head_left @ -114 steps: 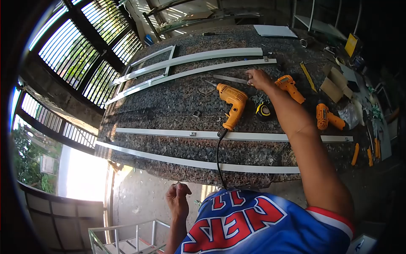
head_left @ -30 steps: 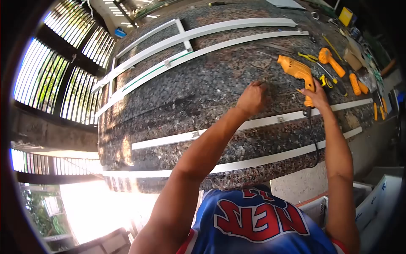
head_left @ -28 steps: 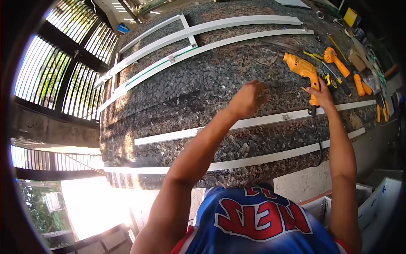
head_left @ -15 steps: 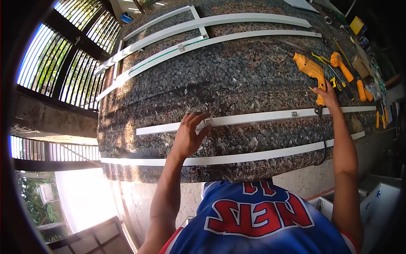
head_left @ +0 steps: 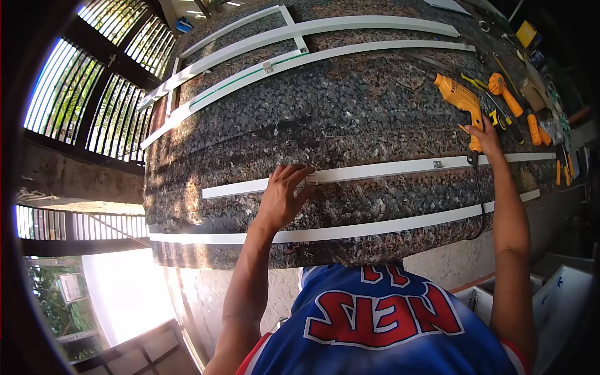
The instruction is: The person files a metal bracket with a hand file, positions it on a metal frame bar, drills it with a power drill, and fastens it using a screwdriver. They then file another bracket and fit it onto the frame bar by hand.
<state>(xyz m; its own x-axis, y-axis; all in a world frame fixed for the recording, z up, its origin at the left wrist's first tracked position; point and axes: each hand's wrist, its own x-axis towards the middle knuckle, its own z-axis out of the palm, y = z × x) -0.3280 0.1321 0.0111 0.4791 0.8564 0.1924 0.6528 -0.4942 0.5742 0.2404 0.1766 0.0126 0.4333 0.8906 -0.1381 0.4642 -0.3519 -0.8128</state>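
My left hand (head_left: 284, 195) is closed around a long white bar (head_left: 375, 170), fingers over its far edge and thumb on the near side. Right at the fingertips is a small metal bracket (head_left: 311, 179), partly covered. Farther right on the same bar sits another bracket (head_left: 437, 164). My right hand (head_left: 485, 139) grips a yellow power drill (head_left: 459, 95) by its handle, just beyond the bar; the drill points to the upper left. From the handle's base a black cord (head_left: 480, 197) runs down across the bar.
A second white strip (head_left: 375, 232) lies along the table's near edge. White framing (head_left: 300, 31) and a green-lined bar (head_left: 250, 76) lie at the far side. Right of the drill are pliers (head_left: 474, 81), another orange tool (head_left: 505, 94), a tape measure (head_left: 495, 119) and orange-handled tools (head_left: 534, 129).
The bar appears rolled slightly, its brackets now facing differently. My left fingers have closed in over the bracket. The drill has shifted slightly right, still in my right hand.
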